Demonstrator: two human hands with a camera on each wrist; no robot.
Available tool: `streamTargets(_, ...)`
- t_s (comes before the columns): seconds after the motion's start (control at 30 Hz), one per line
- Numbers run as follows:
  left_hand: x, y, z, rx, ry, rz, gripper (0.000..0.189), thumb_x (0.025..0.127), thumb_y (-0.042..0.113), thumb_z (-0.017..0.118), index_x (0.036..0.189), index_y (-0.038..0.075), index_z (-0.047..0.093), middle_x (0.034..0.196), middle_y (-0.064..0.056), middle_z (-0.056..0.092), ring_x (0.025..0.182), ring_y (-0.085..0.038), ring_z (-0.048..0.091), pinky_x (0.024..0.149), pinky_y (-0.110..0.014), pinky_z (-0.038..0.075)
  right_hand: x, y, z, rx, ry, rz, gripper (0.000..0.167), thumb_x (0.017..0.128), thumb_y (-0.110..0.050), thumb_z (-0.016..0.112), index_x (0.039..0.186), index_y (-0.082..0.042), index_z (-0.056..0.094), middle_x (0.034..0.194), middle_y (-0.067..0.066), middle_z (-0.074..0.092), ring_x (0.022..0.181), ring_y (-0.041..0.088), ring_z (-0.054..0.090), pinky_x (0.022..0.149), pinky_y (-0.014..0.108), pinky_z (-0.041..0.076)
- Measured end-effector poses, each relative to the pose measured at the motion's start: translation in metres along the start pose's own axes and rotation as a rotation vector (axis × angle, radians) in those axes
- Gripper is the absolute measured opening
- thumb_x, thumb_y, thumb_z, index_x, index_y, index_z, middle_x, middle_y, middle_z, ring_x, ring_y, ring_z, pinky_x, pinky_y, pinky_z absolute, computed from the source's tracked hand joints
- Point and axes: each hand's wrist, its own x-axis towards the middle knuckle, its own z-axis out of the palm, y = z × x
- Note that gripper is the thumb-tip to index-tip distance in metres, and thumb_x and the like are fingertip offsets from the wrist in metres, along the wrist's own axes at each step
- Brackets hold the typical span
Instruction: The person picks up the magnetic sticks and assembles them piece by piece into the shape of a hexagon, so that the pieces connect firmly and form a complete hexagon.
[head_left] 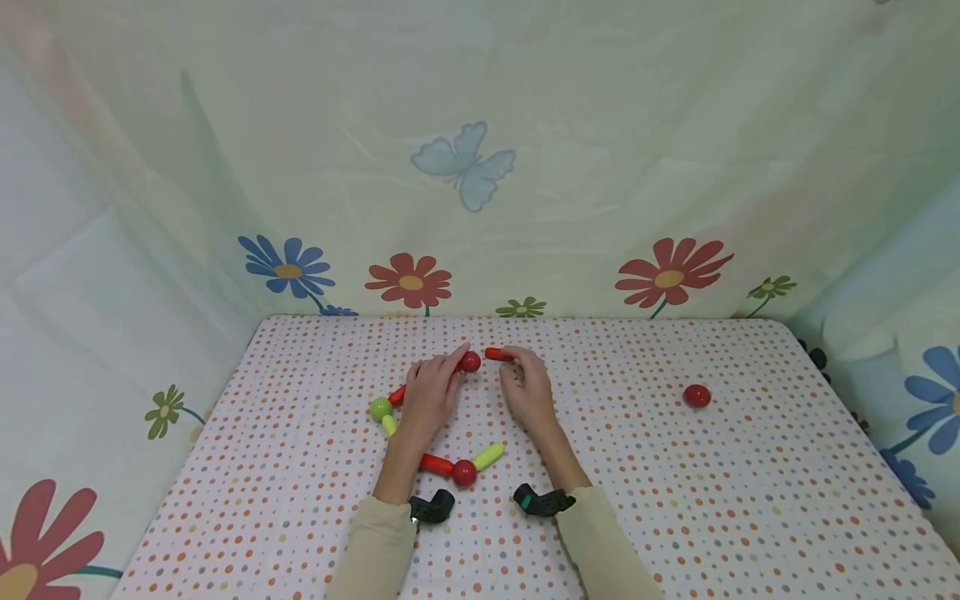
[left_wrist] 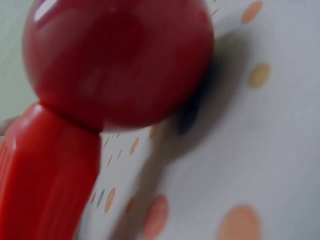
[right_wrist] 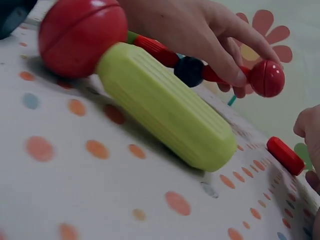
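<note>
My left hand (head_left: 435, 387) pinches a short red rod (right_wrist: 212, 75) beside a red ball (head_left: 470, 361), an index fingertip against the ball. That rod joins a dark blue ball (right_wrist: 189, 71) in a chain of toy rods and balls. The chain runs on through another red rod (head_left: 398, 394), a green ball (head_left: 380, 408) and a yellow-green rod (head_left: 389, 426), then passes partly under the left wrist. Just right of the red ball, my right hand (head_left: 528, 387) holds a separate red rod (head_left: 495, 353) by one end, its tip pointing at the ball across a small gap.
Nearer the body, the chain shows a red rod (head_left: 437, 464), a red ball (head_left: 464, 472) and a loose-ended yellow-green rod (head_left: 489, 456). A single red ball (head_left: 697, 396) lies far right on the dotted tabletop (head_left: 750, 483). A printed curtain (head_left: 570, 167) hangs behind.
</note>
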Motion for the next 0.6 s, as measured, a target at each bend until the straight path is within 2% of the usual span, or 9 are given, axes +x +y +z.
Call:
streamTargets(0.07,0.0,-0.001,0.0,-0.002,0.005,0.019,0.054,0.098,0.019,0.057,0.148,0.029,0.04,0.121,-0.004,0.065,0.115,-0.022,0.06,0.108,-0.047,0.04,0.004,0.004,0.001,-0.061,-0.025,-0.054,0.035,0.092,-0.009,0.058,0.127,-0.009,0.06,0.136,0.012,0.056,0.128,0.031,0.049,0.107,0.051,0.039)
streamTargets(0.2,0.0,-0.002,0.001,-0.006,0.002,0.028,0.054,0.098,0.018,0.056,0.148,0.03,0.039,0.118,-0.004,0.065,0.113,-0.022,0.061,0.105,-0.042,0.044,0.008,0.012,0.003,-0.201,-0.127,-0.104,0.039,0.092,-0.012,0.06,0.131,-0.01,0.059,0.145,0.012,0.049,0.137,0.032,0.041,0.115,0.051,0.031)
streamTargets(0.3,0.001,-0.002,0.001,-0.029,-0.002,0.041,0.051,0.098,0.015,0.056,0.146,0.027,0.042,0.121,-0.004,0.065,0.115,-0.022,0.06,0.104,-0.042,0.045,0.008,0.013,0.003,-0.255,-0.153,-0.126,0.036,0.092,-0.012,0.061,0.128,-0.01,0.061,0.141,0.011,0.053,0.133,0.032,0.044,0.112,0.049,0.035)
streamTargets(0.43,0.002,-0.002,0.001,-0.047,0.014,0.094,0.05,0.097,0.01,0.056,0.144,0.023,0.045,0.125,-0.004,0.064,0.118,-0.022,0.06,0.104,-0.042,0.046,0.009,0.01,0.004,-0.257,-0.12,-0.126,0.027,0.091,-0.009,0.062,0.118,-0.009,0.065,0.126,0.012,0.06,0.121,0.032,0.051,0.103,0.049,0.042)
streamTargets(0.6,0.002,-0.002,0.001,-0.044,0.027,0.135,0.049,0.095,0.008,0.058,0.14,0.026,0.05,0.114,-0.002,0.065,0.107,-0.021,0.061,0.096,-0.039,0.05,0.008,0.007,0.003,-0.258,-0.122,-0.075,0.024,0.091,-0.007,0.061,0.115,-0.009,0.066,0.118,0.014,0.061,0.112,0.03,0.054,0.095,0.046,0.046)
